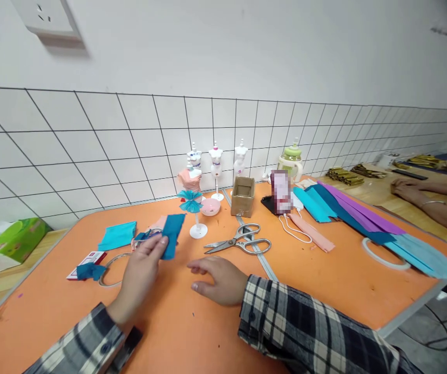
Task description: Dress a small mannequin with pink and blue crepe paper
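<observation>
My left hand (143, 262) pinches a dark teal folded strip (173, 235) between thumb and fingers, held up over the orange table (192, 332). To its right, my right hand (217, 280) hovers with fingers apart and nothing in it. Steel scissors (239, 241) lie partly open just beyond my right hand. Behind the strip stands a small white dress form (198, 228) with a pink top and a blue ruffle (191, 201). A light blue square (117, 236) and a teal scrap (91, 271) lie left of my left hand.
Three small dress forms (216, 161), a pink bowl (210, 206) and a cardboard box (242, 196) stand at the back. Rightward are a phone (281, 191), a bottle (291, 161) and purple sheets (359, 208). Another person's hand (406, 189) rests at far right.
</observation>
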Available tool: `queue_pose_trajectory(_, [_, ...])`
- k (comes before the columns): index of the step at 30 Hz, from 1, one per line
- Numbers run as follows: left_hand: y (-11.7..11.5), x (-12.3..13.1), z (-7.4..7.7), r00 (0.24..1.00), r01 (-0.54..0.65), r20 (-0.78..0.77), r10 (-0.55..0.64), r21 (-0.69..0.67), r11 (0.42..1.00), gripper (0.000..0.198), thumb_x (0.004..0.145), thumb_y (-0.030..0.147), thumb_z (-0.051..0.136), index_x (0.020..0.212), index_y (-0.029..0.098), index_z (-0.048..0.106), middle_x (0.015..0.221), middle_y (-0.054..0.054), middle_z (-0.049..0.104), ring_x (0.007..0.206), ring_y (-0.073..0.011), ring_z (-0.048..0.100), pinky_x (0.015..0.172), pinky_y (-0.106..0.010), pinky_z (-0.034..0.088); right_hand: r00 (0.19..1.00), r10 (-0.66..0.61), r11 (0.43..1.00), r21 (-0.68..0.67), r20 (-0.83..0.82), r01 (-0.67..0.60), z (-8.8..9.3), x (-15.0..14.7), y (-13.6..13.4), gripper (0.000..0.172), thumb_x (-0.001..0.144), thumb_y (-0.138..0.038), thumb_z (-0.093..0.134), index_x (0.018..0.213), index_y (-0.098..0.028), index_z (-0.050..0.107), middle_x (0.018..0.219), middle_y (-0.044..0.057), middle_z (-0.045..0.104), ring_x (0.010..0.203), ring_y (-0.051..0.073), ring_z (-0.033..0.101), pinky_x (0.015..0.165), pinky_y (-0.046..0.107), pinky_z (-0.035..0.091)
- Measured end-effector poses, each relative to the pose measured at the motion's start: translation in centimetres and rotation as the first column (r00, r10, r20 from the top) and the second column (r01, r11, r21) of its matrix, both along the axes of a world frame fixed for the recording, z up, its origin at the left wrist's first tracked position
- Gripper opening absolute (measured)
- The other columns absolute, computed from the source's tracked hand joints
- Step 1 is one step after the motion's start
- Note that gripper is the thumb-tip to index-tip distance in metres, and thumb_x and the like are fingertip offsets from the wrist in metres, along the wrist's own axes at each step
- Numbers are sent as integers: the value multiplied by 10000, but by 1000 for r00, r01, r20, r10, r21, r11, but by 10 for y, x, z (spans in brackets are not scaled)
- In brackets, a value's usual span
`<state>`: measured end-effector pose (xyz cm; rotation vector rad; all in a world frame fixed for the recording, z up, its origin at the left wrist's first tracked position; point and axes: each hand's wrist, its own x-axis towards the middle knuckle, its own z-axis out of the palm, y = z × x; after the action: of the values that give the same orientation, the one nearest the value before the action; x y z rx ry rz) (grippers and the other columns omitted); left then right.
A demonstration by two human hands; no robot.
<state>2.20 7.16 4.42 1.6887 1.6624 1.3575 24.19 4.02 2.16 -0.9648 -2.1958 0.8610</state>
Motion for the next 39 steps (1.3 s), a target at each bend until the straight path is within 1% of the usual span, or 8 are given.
queue_pose_trajectory(6, [-47, 21, -15, 905, 422, 156, -395, -228, 877, 331, 767, 528, 645, 810, 212, 737, 839, -59, 761, 799, -242, 691, 737, -332, 562, 918, -166, 963, -261, -361, 72, -6, -8, 0, 368, 872, -484, 600, 1052, -168, 659, 1012, 65, 717, 926, 203, 655, 844, 335, 517])
queue_pose_trajectory(17, [-40, 16, -12, 872, 372, 398, -285, -160, 915, 333, 738, 479, 715, 888, 184, 679, 859, -50, 727, 774, -204, 663, 735, -322, 541, 884, -191, 933, -358, -427, 29, -4, -11, 2, 204, 787, -310, 619, 902, -161, 697, 911, 48, 731, 894, 215, 670, 882, 368, 506])
queue_pose_trajectory(23, [-38, 16, -18, 857, 301, 475, -199, -148, 942, 382, 707, 494, 754, 913, 181, 682, 824, -39, 720, 742, -198, 657, 685, -302, 527, 886, -295, 868, -488, -357, 93, -7, -8, 6, 176, 784, -346, 635, 790, -174, 602, 709, 2, 614, 640, 142, 564, 601, 261, 466])
queue_pose_trajectory(28, [-15, -2, -4, 959, 149, 251, -128, -66, 987, 353, 757, 488, 700, 928, 181, 728, 914, -69, 752, 853, -243, 683, 748, -335, 540, 926, -306, 907, -363, -220, 214, -6, -7, 3, 99, 811, -275, 600, 842, -183, 621, 695, -20, 597, 588, 108, 525, 576, 232, 415])
queue_pose_trajectory(31, [17, -29, 9, 977, -189, 129, 171, 148, 971, 328, 830, 437, 619, 1016, 188, 722, 1020, -71, 753, 932, -244, 689, 841, -366, 537, 980, -197, 969, -158, -17, 192, -4, -9, -1, 166, 802, -213, 588, 936, -219, 686, 805, -21, 672, 658, 105, 566, 621, 228, 403])
queue_pose_trajectory(33, [37, -44, 10, 957, -290, 65, 283, 267, 919, 338, 866, 424, 574, 1055, 177, 708, 1025, -84, 753, 925, -246, 698, 840, -378, 548, 987, -129, 988, -79, 91, 136, -4, -10, -2, 179, 809, -214, 581, 933, -241, 707, 829, -28, 692, 684, 106, 574, 639, 232, 390])
queue_pose_trajectory(37, [58, -53, -6, 967, 44, -255, 31, 281, 959, 238, 843, 390, 592, 938, 226, 738, 1150, -72, 740, 1049, -276, 682, 908, -400, 526, 985, -88, 995, -31, 148, 93, -6, -10, 0, 195, 807, -213, 590, 941, -249, 728, 857, -25, 699, 720, 108, 581, 671, 231, 395])
queue_pose_trajectory(39, [58, -50, -12, 844, 225, -529, -88, 200, 954, 212, 827, 387, 606, 910, 265, 758, 1211, -50, 719, 1191, -325, 602, 996, -465, 453, 988, -66, 996, -48, 141, 73, -5, -8, 1, 200, 806, -207, 594, 946, -235, 735, 854, -14, 693, 716, 108, 584, 670, 225, 407])
